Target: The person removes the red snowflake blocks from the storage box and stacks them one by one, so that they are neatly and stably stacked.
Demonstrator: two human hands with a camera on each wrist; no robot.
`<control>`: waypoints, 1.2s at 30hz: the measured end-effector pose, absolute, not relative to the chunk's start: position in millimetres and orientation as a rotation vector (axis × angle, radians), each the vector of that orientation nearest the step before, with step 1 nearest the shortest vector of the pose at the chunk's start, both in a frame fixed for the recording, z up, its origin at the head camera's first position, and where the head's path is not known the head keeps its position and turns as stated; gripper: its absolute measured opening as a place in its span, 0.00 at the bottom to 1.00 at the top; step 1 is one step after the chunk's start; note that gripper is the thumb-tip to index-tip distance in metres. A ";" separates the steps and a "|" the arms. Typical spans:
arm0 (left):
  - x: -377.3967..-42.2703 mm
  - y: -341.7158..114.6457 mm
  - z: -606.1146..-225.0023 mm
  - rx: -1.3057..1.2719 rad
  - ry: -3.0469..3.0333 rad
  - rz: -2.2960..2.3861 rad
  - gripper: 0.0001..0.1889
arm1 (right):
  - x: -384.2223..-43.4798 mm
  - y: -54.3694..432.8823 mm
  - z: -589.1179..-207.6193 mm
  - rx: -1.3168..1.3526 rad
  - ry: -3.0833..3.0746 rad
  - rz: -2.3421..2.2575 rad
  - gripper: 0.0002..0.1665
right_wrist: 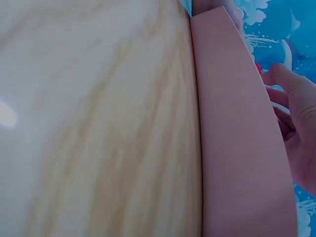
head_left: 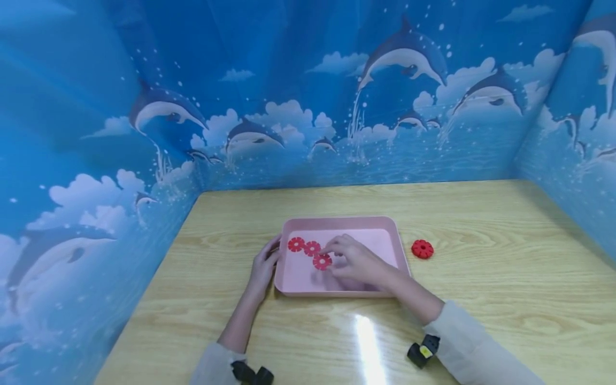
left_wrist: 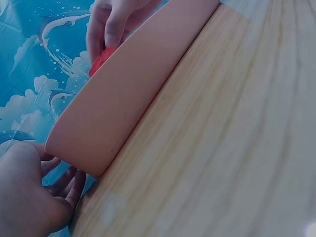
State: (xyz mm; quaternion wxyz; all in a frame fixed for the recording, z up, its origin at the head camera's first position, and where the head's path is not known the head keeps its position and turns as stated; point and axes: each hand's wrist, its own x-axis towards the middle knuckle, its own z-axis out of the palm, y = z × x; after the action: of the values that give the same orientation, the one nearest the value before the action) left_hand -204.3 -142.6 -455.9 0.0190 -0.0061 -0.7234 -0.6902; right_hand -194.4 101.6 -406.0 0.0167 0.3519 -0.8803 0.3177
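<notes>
Inside the pink tray (head_left: 337, 293) are three red notched plastic discs, edge to edge in a bent chain: a left disc (head_left: 295, 244), a middle disc (head_left: 312, 248) and a near-right disc (head_left: 322, 262). My right hand (head_left: 358, 261) reaches over the tray and pinches the near-right disc between thumb and fingers. In the left wrist view, red plastic (left_wrist: 101, 61) shows under those fingers above the tray wall. My left hand (head_left: 263, 266) rests against the tray's left side from outside, its loosely bent fingers (left_wrist: 74, 185) at the corner.
Right of the tray, another red notched disc piece (head_left: 422, 249) lies on the wood-grain table (head_left: 500, 267); it looks thicker than the others. A blue dolphin-print curtain (head_left: 298, 80) stands behind the table and along both sides.
</notes>
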 end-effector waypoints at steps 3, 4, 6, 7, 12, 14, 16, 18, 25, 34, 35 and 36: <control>-204.2 -142.6 -455.6 -0.019 -2.247 -2.140 0.22 | -191.7 113.5 -403.8 1.077 -2.728 0.974 0.21; -204.3 -142.5 -455.7 -0.016 -2.246 -2.139 0.22 | -190.7 117.2 -402.9 1.075 -2.721 0.971 0.21; -204.5 -142.4 -455.8 -0.012 -2.248 -2.140 0.22 | -189.1 124.7 -401.9 1.069 -2.708 0.967 0.21; -204.5 -142.6 -455.9 -0.008 -2.250 -2.138 0.22 | -188.5 128.2 -401.6 1.066 -2.698 0.960 0.21; -204.5 -143.4 -457.0 -0.007 -2.261 -2.136 0.22 | -186.7 144.9 -402.8 1.036 -2.645 0.953 0.21; -204.3 -143.5 -457.1 -0.002 -2.264 -2.137 0.22 | -185.5 151.8 -402.4 1.011 -2.638 0.971 0.21; -204.5 -143.5 -457.0 -0.001 -2.265 -2.135 0.22 | -184.5 159.1 -401.4 0.983 -2.636 0.991 0.21; -204.7 -143.3 -456.8 0.002 -2.264 -2.136 0.22 | -183.5 166.4 -400.1 0.955 -2.633 1.004 0.20; -204.0 -142.0 -454.6 0.007 -2.258 -2.141 0.22 | -180.0 193.5 -396.9 0.852 -2.623 0.988 0.20; -204.4 -142.5 -456.3 0.006 -2.266 -2.134 0.22 | -177.6 228.1 -397.8 0.731 -2.632 0.923 0.21; -204.4 -142.5 -456.4 0.008 -2.265 -2.136 0.22 | -177.7 231.6 -398.3 0.714 -2.630 0.919 0.21; -204.4 -142.5 -456.2 0.010 -2.263 -2.140 0.22 | -178.1 235.2 -399.1 0.699 -2.626 0.912 0.21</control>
State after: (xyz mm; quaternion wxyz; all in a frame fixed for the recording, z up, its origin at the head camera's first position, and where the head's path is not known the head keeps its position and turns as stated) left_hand -204.4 -142.5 -456.2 0.0134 0.0031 -0.7265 -0.6870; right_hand -178.1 235.2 -399.1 0.1370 0.2417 -0.9075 0.3150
